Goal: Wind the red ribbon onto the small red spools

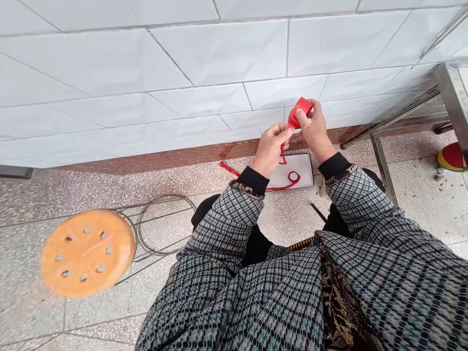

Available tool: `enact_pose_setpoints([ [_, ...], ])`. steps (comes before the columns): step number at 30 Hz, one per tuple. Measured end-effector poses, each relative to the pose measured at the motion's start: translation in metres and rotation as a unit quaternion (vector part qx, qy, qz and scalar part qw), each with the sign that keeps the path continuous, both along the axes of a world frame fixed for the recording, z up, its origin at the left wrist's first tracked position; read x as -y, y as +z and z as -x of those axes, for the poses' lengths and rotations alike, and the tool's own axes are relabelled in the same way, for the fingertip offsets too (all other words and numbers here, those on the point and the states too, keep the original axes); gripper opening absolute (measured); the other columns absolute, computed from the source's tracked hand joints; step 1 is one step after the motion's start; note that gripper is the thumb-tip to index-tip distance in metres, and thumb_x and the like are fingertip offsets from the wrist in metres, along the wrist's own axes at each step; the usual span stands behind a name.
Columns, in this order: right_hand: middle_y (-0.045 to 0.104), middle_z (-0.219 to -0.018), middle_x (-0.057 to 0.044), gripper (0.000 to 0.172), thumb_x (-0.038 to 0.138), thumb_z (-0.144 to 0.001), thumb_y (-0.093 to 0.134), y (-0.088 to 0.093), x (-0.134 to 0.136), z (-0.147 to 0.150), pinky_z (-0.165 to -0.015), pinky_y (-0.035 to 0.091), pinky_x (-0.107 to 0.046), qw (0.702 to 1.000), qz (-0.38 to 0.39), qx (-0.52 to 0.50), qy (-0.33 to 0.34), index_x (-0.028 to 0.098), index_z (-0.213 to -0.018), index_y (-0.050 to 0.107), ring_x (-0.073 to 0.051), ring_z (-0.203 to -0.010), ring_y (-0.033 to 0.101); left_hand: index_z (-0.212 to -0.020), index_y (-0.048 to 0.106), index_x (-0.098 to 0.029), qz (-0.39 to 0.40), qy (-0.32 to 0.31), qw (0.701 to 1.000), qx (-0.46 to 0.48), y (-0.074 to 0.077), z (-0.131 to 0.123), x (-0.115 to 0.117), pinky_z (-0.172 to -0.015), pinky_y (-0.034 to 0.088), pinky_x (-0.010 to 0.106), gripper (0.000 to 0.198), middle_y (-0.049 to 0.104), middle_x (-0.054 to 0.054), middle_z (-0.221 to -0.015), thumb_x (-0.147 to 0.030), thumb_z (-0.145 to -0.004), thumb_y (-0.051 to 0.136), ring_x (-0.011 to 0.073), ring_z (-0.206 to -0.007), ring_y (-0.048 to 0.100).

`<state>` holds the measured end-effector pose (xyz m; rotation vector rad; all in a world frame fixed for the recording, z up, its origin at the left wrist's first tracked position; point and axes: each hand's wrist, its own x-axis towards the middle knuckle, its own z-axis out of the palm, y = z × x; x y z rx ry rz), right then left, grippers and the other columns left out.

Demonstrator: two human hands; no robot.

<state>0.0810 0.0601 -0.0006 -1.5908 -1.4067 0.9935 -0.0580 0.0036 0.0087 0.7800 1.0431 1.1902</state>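
My right hand [316, 130] holds a roll of red tape [301, 107] up in front of the tiled wall, thumb pressed on its side. Just left of it, my left hand [269, 150] has its fingers pinched together where the loose tape meets a thin red cord [282, 156]. The cord hangs below the fingers. On the floor under my hands lies a shallow white tray [306, 167] with a dark edge. More red cord lies across it, ending at a small round red-rimmed disc [293, 177]. A red knotted end [228, 168] shows left of my left wrist.
An orange round seat with holes [87, 265] and a wire frame [166, 239] are at the left. Metal legs [382, 163] stand at the right, with a red-and-yellow object [452, 157] beyond. A thin black stick [319, 212] lies between my knees. The white tiled wall [219, 58] rises ahead.
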Motion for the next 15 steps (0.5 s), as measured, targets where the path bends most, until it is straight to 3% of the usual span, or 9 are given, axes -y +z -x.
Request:
enact_pose_setpoints([
  [4, 0.071, -0.127, -0.014, 0.057, 0.056, -0.103, 0.056, 0.005, 0.002, -0.006, -0.070, 0.065, -0.032, 0.998, 0.045, -0.051, -0.015, 0.025, -0.150, 0.044, -0.024, -0.099, 0.078, -0.075, 0.066, -0.019, -0.075, 0.064, 0.991, -0.092, -0.010, -0.002, -0.001, -0.082, 0.050, 0.028, 0.020, 0.065, 0.000, -0.081, -0.017, -0.093, 0.075, 0.0117, -0.077, 0.056],
  [6, 0.072, -0.124, -0.013, 0.061, 0.061, -0.102, 0.057, 0.007, 0.003, -0.007, -0.063, 0.062, -0.028, 0.996, 0.062, -0.065, -0.016, 0.026, -0.151, 0.044, -0.023, -0.092, 0.079, -0.074, 0.067, -0.020, -0.099, 0.087, 0.982, -0.137, -0.013, -0.002, -0.001, -0.082, 0.049, 0.029, 0.021, 0.064, -0.001, -0.079, -0.018, -0.094, 0.073, 0.0128, -0.078, 0.057],
  [11, 0.073, -0.121, -0.012, 0.061, 0.061, -0.100, 0.060, 0.008, 0.005, -0.008, -0.058, 0.059, -0.025, 0.994, 0.084, -0.072, -0.027, 0.025, -0.149, 0.047, -0.020, -0.084, 0.078, -0.085, 0.074, -0.021, -0.118, 0.093, 0.969, -0.194, -0.018, -0.004, -0.003, -0.078, 0.049, 0.028, 0.012, 0.067, -0.001, -0.083, -0.011, -0.090, 0.074, 0.0128, -0.077, 0.058],
  [15, 0.074, -0.114, -0.009, 0.062, 0.061, -0.099, 0.062, 0.007, 0.006, -0.010, -0.058, 0.058, -0.024, 0.994, 0.081, -0.073, -0.029, 0.028, -0.149, 0.047, -0.018, -0.081, 0.077, -0.086, 0.071, -0.021, -0.101, 0.110, 0.977, -0.155, -0.020, -0.008, -0.006, -0.076, 0.050, 0.026, 0.013, 0.067, -0.001, -0.083, -0.009, -0.091, 0.072, 0.0115, -0.074, 0.057],
])
